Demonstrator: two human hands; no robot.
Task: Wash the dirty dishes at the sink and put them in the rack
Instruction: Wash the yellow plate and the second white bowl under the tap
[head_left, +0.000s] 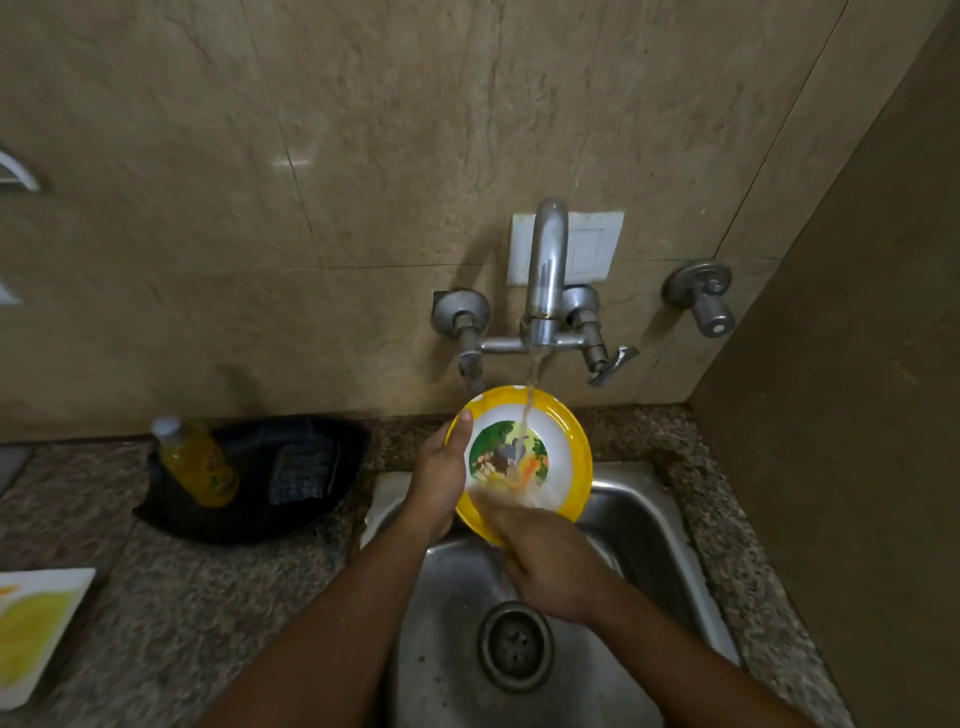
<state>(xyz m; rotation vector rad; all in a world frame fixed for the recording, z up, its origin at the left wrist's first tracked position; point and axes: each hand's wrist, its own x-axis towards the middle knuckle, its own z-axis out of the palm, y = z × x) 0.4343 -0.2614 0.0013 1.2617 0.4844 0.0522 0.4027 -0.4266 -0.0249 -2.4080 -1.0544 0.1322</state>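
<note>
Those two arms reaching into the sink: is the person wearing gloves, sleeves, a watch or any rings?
Nothing worn shows. The left hand and right hand are bare, with no gloves. Both forearms are bare down to the bottom of the picture, so no sleeves appear. No watch or bracelet shows on either wrist. The right hand's fingers are blurred, so rings there cannot be ruled out.

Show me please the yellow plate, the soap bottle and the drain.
yellow plate (571, 436): head view, right rim.
soap bottle (200, 460): head view, yellow body.
drain (516, 646): head view, strainer middle.
</note>
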